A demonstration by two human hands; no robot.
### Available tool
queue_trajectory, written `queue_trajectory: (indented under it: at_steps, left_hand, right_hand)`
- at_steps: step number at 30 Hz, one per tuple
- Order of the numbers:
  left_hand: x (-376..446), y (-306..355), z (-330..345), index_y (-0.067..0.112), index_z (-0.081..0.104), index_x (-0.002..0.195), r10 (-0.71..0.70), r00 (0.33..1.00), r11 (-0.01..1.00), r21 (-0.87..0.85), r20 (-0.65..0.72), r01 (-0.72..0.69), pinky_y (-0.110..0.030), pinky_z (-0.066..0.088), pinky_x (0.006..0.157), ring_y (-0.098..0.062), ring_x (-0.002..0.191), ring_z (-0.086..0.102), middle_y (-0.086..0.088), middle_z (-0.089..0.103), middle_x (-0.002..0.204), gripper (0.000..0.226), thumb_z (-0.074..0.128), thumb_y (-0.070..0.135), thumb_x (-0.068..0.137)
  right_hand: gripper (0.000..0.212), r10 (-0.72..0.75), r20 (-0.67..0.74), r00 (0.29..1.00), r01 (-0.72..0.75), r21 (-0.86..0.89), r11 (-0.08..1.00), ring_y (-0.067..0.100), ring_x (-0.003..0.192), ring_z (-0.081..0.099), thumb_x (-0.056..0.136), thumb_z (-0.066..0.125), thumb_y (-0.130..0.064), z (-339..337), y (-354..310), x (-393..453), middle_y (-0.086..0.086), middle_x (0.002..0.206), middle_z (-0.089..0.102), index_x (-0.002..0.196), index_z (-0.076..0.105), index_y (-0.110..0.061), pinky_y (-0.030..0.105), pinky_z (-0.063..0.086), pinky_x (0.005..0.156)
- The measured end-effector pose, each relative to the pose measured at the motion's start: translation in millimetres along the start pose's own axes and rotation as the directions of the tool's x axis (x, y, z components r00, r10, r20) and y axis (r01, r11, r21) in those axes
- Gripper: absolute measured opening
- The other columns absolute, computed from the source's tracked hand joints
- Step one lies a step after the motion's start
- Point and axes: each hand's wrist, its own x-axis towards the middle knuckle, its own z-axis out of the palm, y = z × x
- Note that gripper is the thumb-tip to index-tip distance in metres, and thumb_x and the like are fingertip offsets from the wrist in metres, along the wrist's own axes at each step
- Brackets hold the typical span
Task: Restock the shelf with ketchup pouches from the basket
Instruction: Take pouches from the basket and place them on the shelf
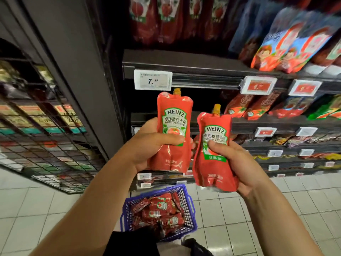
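A dark shelf crosses the upper middle of the frame, and a white price tag reading 7.99 hangs on its front edge. Under this tag the space is dark; to its right, in the right part of the frame, lie other red packets, blurred. More red pouches stand on the level above, at the top of the frame. At the left side of the frame a black wire rack carries packets that are too blurred to read.

The left hand grips one ketchup pouch upright in the centre of the frame, thumb across its label. The right hand grips a second ketchup pouch just beside it, a little lower, thumb on the label too. Both pouches have a yellow cap on top and are in front of the dark space.

In the lower middle of the frame a blue basket stands on the white tiled floor. Inside it lie several more red pouches in a loose heap
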Motion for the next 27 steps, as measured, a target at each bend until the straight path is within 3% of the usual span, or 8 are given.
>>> queue_trajectory:
  at_steps: [3, 6, 10, 12, 15, 18, 23, 27]
  left_hand:
    - [1, 7, 7, 0.006, 0.064, 0.121, 0.018, 1.000, 1.000, 0.006, -0.009, -0.018, -0.055, 0.058, 0.085, -0.042, 0.103, 0.070, -0.022, 0.072, 0.113, 0.045, 0.073, 0.006, 0.077]
    - [-2, 12, 19, 0.011, 0.069, 0.114, 0.003, 0.999, 1.000, -0.003, -0.055, -0.003, -0.048, 0.060, 0.080, -0.038, 0.098, 0.072, -0.020, 0.073, 0.110, 0.040, 0.078, 0.011, 0.075]
    - [-5, 17, 43, 0.021, 0.076, 0.100, 0.000, 0.997, 0.999, 0.039, -0.072, 0.003, -0.038, 0.060, 0.071, -0.032, 0.091, 0.075, -0.017, 0.075, 0.105, 0.020, 0.078, 0.026, 0.081]
    - [-4, 20, 53, 0.022, 0.075, 0.102, 0.017, 0.996, 0.996, 0.091, -0.083, -0.009, -0.039, 0.060, 0.074, -0.034, 0.095, 0.074, -0.017, 0.075, 0.105, 0.022, 0.081, 0.030, 0.082]
    - [2, 30, 60, 0.025, 0.075, 0.105, 0.110, 0.988, 0.985, 0.148, -0.111, -0.093, -0.033, 0.060, 0.073, -0.028, 0.095, 0.075, -0.011, 0.076, 0.106, 0.034, 0.083, 0.035, 0.073]
    - [17, 52, 62, 0.028, 0.076, 0.102, 0.243, 0.951, 0.958, 0.202, -0.193, -0.203, -0.031, 0.060, 0.070, -0.026, 0.091, 0.076, -0.008, 0.077, 0.104, 0.034, 0.084, 0.038, 0.071]
    - [51, 93, 60, 0.020, 0.075, 0.102, 0.427, 0.867, 0.884, 0.320, -0.258, -0.341, -0.030, 0.060, 0.066, -0.023, 0.087, 0.077, -0.006, 0.078, 0.099, 0.021, 0.078, 0.026, 0.082]
    - [78, 131, 58, 0.013, 0.069, 0.113, 0.494, 0.838, 0.817, 0.454, -0.233, -0.355, -0.035, 0.062, 0.075, -0.022, 0.091, 0.076, -0.004, 0.078, 0.100, 0.024, 0.073, 0.019, 0.090]
  right_hand:
    - [0.041, -0.071, 0.189, 0.979, 0.078, -0.029, 0.997, 0.046, 0.105, 0.067, 0.082, 0.074, -0.011, -10, -21, -1, 0.029, 0.117, 0.068, 0.121, 0.065, -0.003, 0.057, 0.056, 0.089]
    - [0.033, -0.066, 0.377, 0.924, 0.122, -0.125, 0.985, 0.030, 0.087, 0.074, 0.083, 0.074, -0.019, -24, -37, -3, 0.020, 0.106, 0.073, 0.114, 0.069, -0.011, 0.036, 0.060, 0.068]
    - [0.033, -0.103, 0.292, 0.951, 0.150, -0.144, 0.978, 0.026, 0.081, 0.073, 0.084, 0.074, -0.043, -35, -53, 6, 0.017, 0.100, 0.075, 0.104, 0.073, -0.017, 0.035, 0.059, 0.065]
    - [0.028, -0.104, 0.257, 0.961, 0.134, -0.101, 0.986, 0.026, 0.077, 0.073, 0.087, 0.067, -0.041, -40, -64, 15, 0.018, 0.097, 0.075, 0.098, 0.076, -0.017, 0.036, 0.059, 0.064]
    - [0.041, -0.122, 0.245, 0.962, 0.150, -0.098, 0.984, 0.027, 0.075, 0.074, 0.080, 0.074, -0.046, -46, -80, 25, 0.018, 0.097, 0.075, 0.102, 0.074, -0.012, 0.037, 0.059, 0.063]
    - [0.035, -0.172, 0.245, 0.954, 0.201, -0.095, 0.975, 0.026, 0.073, 0.075, 0.076, 0.079, -0.049, -43, -99, 33, 0.016, 0.093, 0.076, 0.095, 0.078, -0.019, 0.035, 0.059, 0.060]
    - [0.035, -0.246, 0.219, 0.944, 0.275, -0.113, 0.955, 0.026, 0.073, 0.075, 0.079, 0.070, -0.047, -32, -123, 47, 0.018, 0.093, 0.076, 0.095, 0.076, -0.017, 0.035, 0.059, 0.059]
    - [0.033, -0.283, 0.235, 0.930, 0.316, -0.114, 0.942, 0.027, 0.084, 0.074, 0.083, 0.069, -0.045, -32, -124, 50, 0.016, 0.101, 0.076, 0.102, 0.073, -0.018, 0.037, 0.059, 0.067]
